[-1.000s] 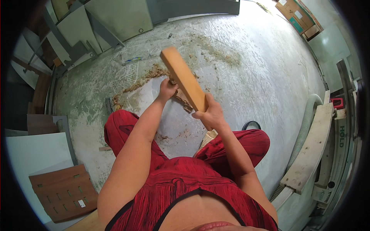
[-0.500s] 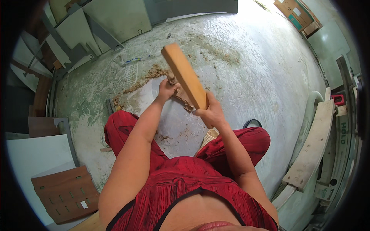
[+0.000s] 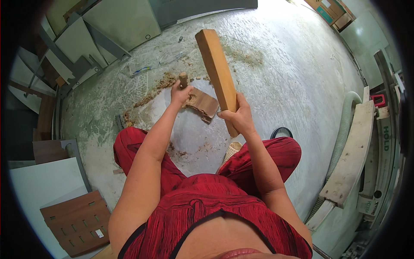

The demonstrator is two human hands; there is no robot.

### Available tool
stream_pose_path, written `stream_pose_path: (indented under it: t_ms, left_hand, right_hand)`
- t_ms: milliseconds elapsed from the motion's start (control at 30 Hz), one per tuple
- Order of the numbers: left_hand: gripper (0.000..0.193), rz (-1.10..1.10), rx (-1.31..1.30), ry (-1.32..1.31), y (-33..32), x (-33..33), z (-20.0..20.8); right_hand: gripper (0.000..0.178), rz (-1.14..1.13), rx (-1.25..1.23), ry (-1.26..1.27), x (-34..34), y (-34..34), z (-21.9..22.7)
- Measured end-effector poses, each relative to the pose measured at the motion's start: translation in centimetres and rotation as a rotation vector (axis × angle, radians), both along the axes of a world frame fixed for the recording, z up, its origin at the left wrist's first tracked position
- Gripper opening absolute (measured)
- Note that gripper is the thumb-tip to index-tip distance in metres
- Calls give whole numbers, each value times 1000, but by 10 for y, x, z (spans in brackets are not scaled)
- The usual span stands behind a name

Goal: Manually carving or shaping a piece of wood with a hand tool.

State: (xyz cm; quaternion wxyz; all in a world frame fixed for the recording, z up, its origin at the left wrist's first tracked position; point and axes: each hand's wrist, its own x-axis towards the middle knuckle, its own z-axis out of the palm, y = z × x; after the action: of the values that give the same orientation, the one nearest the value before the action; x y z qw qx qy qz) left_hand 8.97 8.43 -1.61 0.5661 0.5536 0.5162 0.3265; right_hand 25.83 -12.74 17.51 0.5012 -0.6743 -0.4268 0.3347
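My left hand (image 3: 180, 93) is closed around an upright wooden-handled tool (image 3: 183, 77). The tool's lower end is hidden, so I cannot tell what tip it has. Beneath that hand, a brown wooden board piece (image 3: 205, 102) with a ragged, broken edge lies on the floor, with pale chips beside my fingers. My right hand (image 3: 239, 115) grips the near end of a long, squared wooden block (image 3: 219, 71). The block is raised at a slant, with its far end tipped away from me, right of the tool and apart from it.
Wood chips (image 3: 166, 80) are scattered over the concrete floor (image 3: 280, 82). Panels (image 3: 120, 21) lean at the far left. A slotted brown board (image 3: 77, 222) lies at the near left. At right are a ribbed hose (image 3: 343, 134) and a worn plank (image 3: 349, 159). A dark round object (image 3: 282, 132) sits by my right knee.
The wooden block has swung farther from me and slightly right, away from the tool. More of the board piece shows. My left hand has shifted slightly left with the tool handle.
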Motion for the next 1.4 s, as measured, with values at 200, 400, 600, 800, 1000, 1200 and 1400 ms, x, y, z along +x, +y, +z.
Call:
stream_pose_path:
  t_ms: [200,400,600,800,1000,1200,1400]
  left_hand:
    - [42,16,242,244,-16,-2,17]
    - [42,6,184,186,-10,-13,6]
    - [39,-25,197,209,-10,-18,17]
    - [37,-81,244,315,-15,-20,30]
    - [35,-69,237,279,-7,-33,19]
    - [29,-147,321,207,-15,-28,24]
    - [34,-54,194,166,6,-41,-30]
  right_hand:
    - [70,45,-71,-37,-1,-1,6]
    - [74,88,-63,-17,-6,0,2]
    - [74,101,-65,-58,-10,-1,7]
    - [77,106,23,-102,-14,-3,3]
    - [78,139,360,-28,-37,-7,27]
    - [73,269,-280,-417,-26,6,-17]
    - [70,250,-64,-302,-41,6,9]
